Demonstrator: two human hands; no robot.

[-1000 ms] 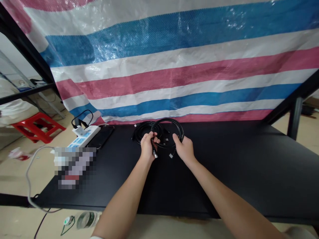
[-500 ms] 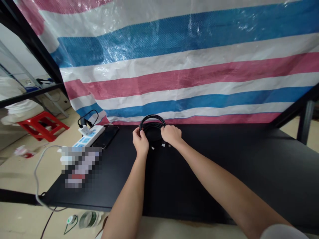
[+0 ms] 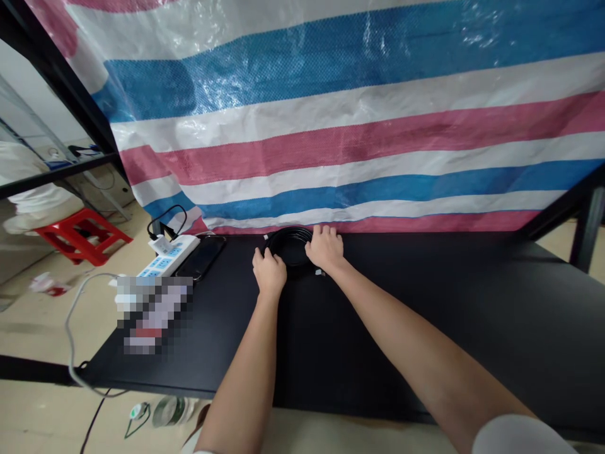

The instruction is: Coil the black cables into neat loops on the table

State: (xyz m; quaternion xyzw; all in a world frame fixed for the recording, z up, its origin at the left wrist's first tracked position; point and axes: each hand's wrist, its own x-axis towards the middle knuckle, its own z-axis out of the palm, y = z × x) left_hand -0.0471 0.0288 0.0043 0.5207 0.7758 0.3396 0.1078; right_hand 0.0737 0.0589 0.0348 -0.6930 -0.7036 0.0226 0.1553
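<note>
A coiled black cable [image 3: 289,231] lies flat on the black tabletop [image 3: 378,340], close to its back edge. My left hand [image 3: 269,271] grips the left side of the coil, its fingers curled over the loops. On the opposite side my right hand [image 3: 325,248] is closed over the coil, knuckles up. A light-coloured cable end [image 3: 318,272] shows just below my right hand, and another pale tip sticks out beyond my left fingers. My palms hide part of the loops.
A white power strip [image 3: 165,260] with a plugged-in adapter and a black phone [image 3: 202,256] lie to the left. Nearer me is a pixelated patch [image 3: 158,318]. A striped plastic sheet [image 3: 331,148] hangs behind the table. Beyond, a person sits on a red stool [image 3: 85,234].
The raised loop of cable has come down onto the rest of the coil. Both hands have turned palm down over it, and one cable end now shows at the coil's far left.
</note>
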